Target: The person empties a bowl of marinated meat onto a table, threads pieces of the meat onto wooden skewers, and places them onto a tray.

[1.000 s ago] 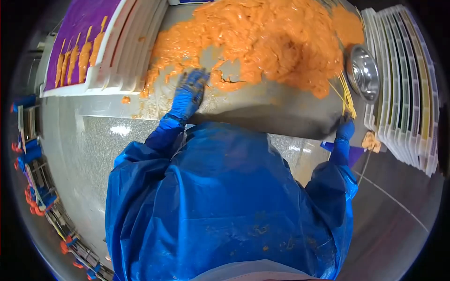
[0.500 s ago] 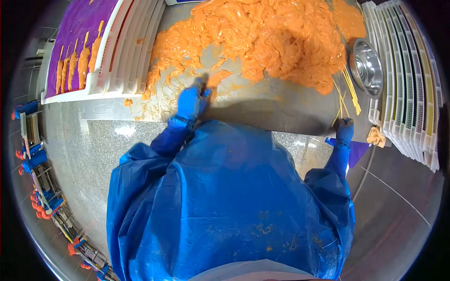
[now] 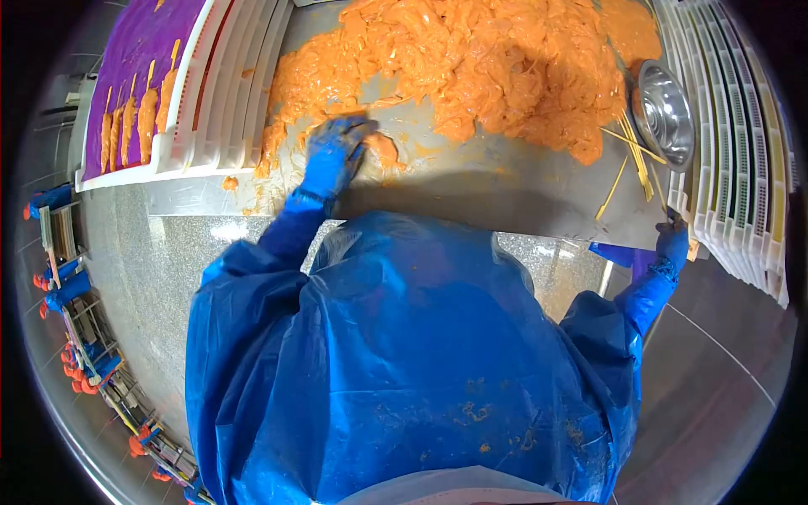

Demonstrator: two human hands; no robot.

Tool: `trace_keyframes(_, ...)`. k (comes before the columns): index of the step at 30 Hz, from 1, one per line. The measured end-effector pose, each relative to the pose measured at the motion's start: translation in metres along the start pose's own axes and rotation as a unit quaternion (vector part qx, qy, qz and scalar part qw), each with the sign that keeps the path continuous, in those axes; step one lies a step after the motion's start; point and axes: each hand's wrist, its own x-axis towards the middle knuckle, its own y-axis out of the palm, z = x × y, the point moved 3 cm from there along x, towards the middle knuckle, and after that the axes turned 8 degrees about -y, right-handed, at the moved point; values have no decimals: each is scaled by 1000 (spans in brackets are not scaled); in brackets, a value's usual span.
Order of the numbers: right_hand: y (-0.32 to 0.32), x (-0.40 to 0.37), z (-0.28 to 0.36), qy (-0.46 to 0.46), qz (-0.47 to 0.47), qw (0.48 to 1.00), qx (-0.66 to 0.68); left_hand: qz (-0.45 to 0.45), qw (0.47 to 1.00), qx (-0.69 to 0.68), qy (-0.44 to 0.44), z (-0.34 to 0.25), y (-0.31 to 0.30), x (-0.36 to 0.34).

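Note:
My left hand, in a blue glove, is above the steel table with its fingers stretched out to the right. Close by its fingertips lies a small flat piece of orange marinated meat. At the table's front right edge, my right hand is closed on the lower end of a thin wooden skewer. Beside that skewer lie several loose skewers, and one single stick rests apart to the left. A big heap of orange meat covers the back of the table.
On the left, a white tray lined with purple sheet holds several skewered meat pieces. A steel bowl stands at the right, beside stacked white trays. Racks with blue and orange parts stand far left.
My left hand has shifted up and left, its fingers now stretched out. My right hand has moved right along the edge with a skewer, while other skewers lie differently.

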Motion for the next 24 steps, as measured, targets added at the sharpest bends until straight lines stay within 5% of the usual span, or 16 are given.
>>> trace_keyframes(2, 10, -9, -26, 19, 13, 999, 32, -46, 988, 96, -110, -13, -12, -13)
trace_keyframes(4, 8, -14, -15, 26, 30, 997, 64, -72, 990, 96, 69, -12, 9, -24)
trace_keyframes(6, -9, -28, 24, 95, -97, 962, 237, -54, 996, 58, 28, -14, 28, -38)
trace_keyframes(7, -1, -23, 42, -33, -154, 928, 338, -55, 996, 59, 28, -20, 35, -39)
trace_keyframes(9, 10, -35, 125, -109, -56, 908, 402, 5, 996, 92, 3, -29, 50, -39)
trace_keyframes(10, 53, -42, 150, -97, -12, 790, 606, 2, 996, 92, 2, -30, 47, -36)
trace_keyframes(11, 62, -49, 187, -205, 69, 878, 426, -41, 998, 42, -10, -31, 37, -28)
trace_keyframes(14, 112, -99, 265, -321, 69, 883, 335, -99, 990, -73, -63, -22, 17, -9)
trace_keyframes(16, 104, -119, 305, -365, 44, 849, 381, -93, 991, -94, 9, -8, 30, -13)
trace_keyframes(18, 109, -124, 319, -335, 71, 855, 389, -73, 995, -69, 7, -11, 22, -14)
trace_keyframes(20, 107, -126, 323, -324, 88, 861, 382, -70, 993, -31, -92, -12, 16, -13)
trace_keyframes(24, 109, -127, 334, -292, 104, 883, 352, -62, 993, -88, -46, -25, 35, -4)
